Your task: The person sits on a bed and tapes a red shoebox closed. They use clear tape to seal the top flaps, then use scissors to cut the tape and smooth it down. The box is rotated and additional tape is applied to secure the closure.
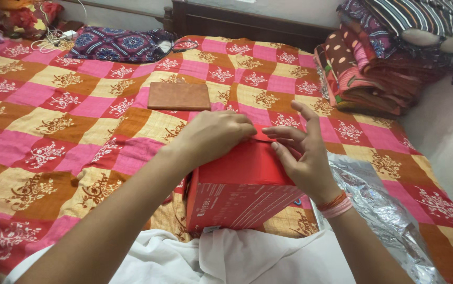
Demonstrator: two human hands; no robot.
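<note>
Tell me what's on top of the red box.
Both hands rest on the red box: left hand and right hand, pressing its flap. The contents are hidden.

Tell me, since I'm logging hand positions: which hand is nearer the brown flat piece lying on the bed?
Left. The left hand rests on the red box just below the brown flat piece; the right hand is farther off to its right.
</note>
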